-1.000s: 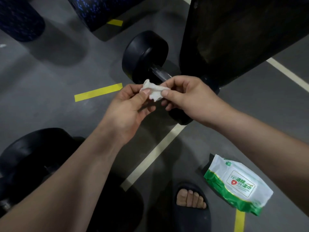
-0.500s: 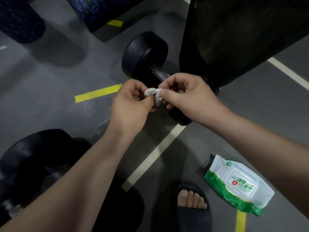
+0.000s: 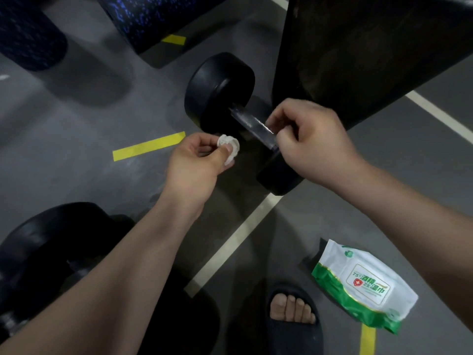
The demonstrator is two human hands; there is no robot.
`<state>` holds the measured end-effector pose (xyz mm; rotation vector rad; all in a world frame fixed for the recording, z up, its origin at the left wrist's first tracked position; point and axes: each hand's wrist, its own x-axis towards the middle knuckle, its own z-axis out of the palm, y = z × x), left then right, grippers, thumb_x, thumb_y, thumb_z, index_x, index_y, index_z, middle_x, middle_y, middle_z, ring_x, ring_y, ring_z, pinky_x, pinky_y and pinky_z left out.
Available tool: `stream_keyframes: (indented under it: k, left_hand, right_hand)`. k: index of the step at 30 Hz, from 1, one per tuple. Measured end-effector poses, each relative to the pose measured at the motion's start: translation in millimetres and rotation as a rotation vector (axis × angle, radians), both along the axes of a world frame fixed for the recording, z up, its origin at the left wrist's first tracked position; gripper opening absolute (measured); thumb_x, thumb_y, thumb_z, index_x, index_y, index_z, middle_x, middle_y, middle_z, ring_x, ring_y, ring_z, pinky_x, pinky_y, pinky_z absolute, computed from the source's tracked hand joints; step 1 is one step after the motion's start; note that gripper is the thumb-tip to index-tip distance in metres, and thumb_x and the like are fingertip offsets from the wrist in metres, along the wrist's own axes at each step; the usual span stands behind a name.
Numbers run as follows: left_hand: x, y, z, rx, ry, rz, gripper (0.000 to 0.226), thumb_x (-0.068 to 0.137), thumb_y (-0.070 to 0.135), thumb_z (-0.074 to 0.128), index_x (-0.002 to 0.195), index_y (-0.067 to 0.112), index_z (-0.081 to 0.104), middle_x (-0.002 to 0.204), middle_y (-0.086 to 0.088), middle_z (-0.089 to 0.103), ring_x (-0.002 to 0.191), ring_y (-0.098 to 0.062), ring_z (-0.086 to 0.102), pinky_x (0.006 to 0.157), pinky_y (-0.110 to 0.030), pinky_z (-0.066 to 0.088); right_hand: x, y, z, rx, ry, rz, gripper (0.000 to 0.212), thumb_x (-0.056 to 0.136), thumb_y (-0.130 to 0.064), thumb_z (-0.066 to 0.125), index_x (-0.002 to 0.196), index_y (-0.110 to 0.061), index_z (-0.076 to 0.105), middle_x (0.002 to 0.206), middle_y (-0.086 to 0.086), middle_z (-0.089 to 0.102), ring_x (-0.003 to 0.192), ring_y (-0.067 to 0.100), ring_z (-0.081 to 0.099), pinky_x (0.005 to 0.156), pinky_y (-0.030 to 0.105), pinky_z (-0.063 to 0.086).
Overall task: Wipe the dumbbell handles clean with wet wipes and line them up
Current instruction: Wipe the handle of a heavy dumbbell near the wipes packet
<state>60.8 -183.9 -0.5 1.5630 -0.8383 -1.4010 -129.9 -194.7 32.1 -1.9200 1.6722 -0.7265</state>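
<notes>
A black dumbbell (image 3: 220, 90) lies on the grey floor, its metal handle (image 3: 249, 123) bare and shiny. My left hand (image 3: 197, 165) pinches a crumpled white wet wipe (image 3: 229, 147) between thumb and fingertips, just left of the handle. My right hand (image 3: 309, 142) hovers over the near end of the handle with curled fingers and nothing visible in them; contact with the handle cannot be told. It hides part of the near weight head (image 3: 276, 175). A second black dumbbell (image 3: 38, 242) lies at the lower left, partly behind my left forearm.
A green-and-white pack of wet wipes (image 3: 363, 285) lies on the floor at the lower right, beside my foot in a dark slipper (image 3: 291, 311). A large dark piece of equipment (image 3: 358, 47) looms at the upper right. Blue-speckled foam rollers (image 3: 153, 19) sit at the top left.
Both hands pinched the wipe together before. My right hand has let go and moved right over the handle's near end; my left hand keeps the balled wipe, slightly lower left.
</notes>
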Motion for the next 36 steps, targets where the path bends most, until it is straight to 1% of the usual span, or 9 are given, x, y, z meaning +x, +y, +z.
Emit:
stream_keyframes:
  k: [4,10,15,20,23,26,28,32,36]
  left_hand:
    - [-10.6,-26.7,-20.8,-0.195,-0.378,0.012,0.016,0.085,0.017,0.076,0.080,0.024,0.063,0.075,0.008,0.066,0.069,-0.005,0.064,0.070,-0.027,0.058]
    - [-35.2,-65.3,-42.3,-0.527,-0.877,-0.326,0.018,0.089,0.010,0.063,0.104,0.012,0.074,0.108,-0.011,0.061,0.091,-0.019,0.058,0.082,-0.012,0.034]
    - [-39.4,-68.8,-59.8,-0.618,-0.971,-0.551,0.037,0.091,0.027,0.048,0.104,0.006,0.075,0.106,-0.013,0.060,0.098,-0.032,0.059,0.081,-0.042,0.054]
    - [-38.9,-75.8,-58.9,-0.588,-0.935,-0.519,0.032,0.091,0.023,0.050,0.101,0.006,0.075,0.099,-0.009,0.060,0.092,-0.025,0.060,0.080,-0.040,0.054]
    - [-44.0,-65.2,-56.8,-0.648,-0.936,-0.669,0.043,0.087,0.032,0.042,0.101,0.006,0.073,0.103,-0.006,0.060,0.096,-0.022,0.059,0.084,-0.039,0.053]
    - [-42.7,-49.8,-51.4,-0.781,-0.971,-0.879,0.019,0.087,0.006,0.056,0.097,0.001,0.072,0.099,-0.013,0.060,0.091,-0.032,0.059,0.072,-0.045,0.054]
    - [-38.3,-60.0,-51.4,-0.769,-1.078,-0.845,0.023,0.090,0.002,0.059,0.109,0.006,0.071,0.105,-0.013,0.060,0.097,-0.033,0.057,0.076,-0.041,0.051]
    - [-34.5,-69.9,-53.2,-0.658,-1.123,-0.660,0.022,0.096,0.022,0.046,0.101,0.011,0.065,0.105,-0.008,0.057,0.097,-0.024,0.055,0.076,-0.022,0.041]
    - [-40.7,-50.8,-50.1,-0.811,-1.052,-0.897,0.040,0.092,0.025,0.035,0.091,0.003,0.068,0.097,-0.010,0.059,0.089,-0.030,0.059,0.068,-0.036,0.050]
  right_hand:
    - [-16.0,6.3,-25.6,0.021,0.303,-0.032,0.021,0.094,-0.029,0.053,0.106,-0.019,0.067,0.111,-0.002,0.055,0.111,0.021,0.045,0.097,0.037,0.040]
    - [-17.1,12.3,-40.3,-0.052,0.288,-0.074,0.026,0.095,-0.035,0.052,0.106,-0.017,0.068,0.117,0.000,0.055,0.117,0.021,0.045,0.098,0.039,0.037]
    - [-28.2,8.6,-39.7,-0.004,0.196,-0.084,0.039,0.092,-0.046,0.055,0.119,-0.019,0.061,0.122,-0.001,0.050,0.118,0.018,0.043,0.100,0.041,0.042]
    - [-30.0,8.2,-44.4,0.117,0.117,-0.249,0.063,0.083,-0.063,0.053,0.131,-0.023,0.050,0.129,-0.003,0.041,0.122,0.018,0.040,0.107,0.045,0.040]
    - [-26.0,9.8,-48.6,0.084,0.119,-0.265,0.063,0.082,-0.062,0.051,0.129,-0.020,0.052,0.128,0.000,0.044,0.121,0.022,0.042,0.106,0.046,0.040]
    - [-25.1,10.0,-49.7,0.065,0.136,-0.264,0.062,0.082,-0.061,0.051,0.128,-0.019,0.053,0.128,0.002,0.045,0.120,0.024,0.044,0.105,0.047,0.040]
    - [-25.7,9.8,-50.4,0.067,0.142,-0.261,0.062,0.082,-0.061,0.051,0.128,-0.020,0.052,0.128,0.002,0.044,0.120,0.024,0.043,0.105,0.046,0.040]
    - [-25.9,9.6,-50.8,0.072,0.152,-0.259,0.061,0.083,-0.061,0.049,0.129,-0.020,0.052,0.129,0.002,0.044,0.120,0.023,0.042,0.104,0.044,0.040]
    - [-25.2,10.2,-52.6,0.051,0.167,-0.263,0.061,0.083,-0.061,0.050,0.128,-0.020,0.053,0.128,0.003,0.045,0.119,0.025,0.043,0.104,0.046,0.040]
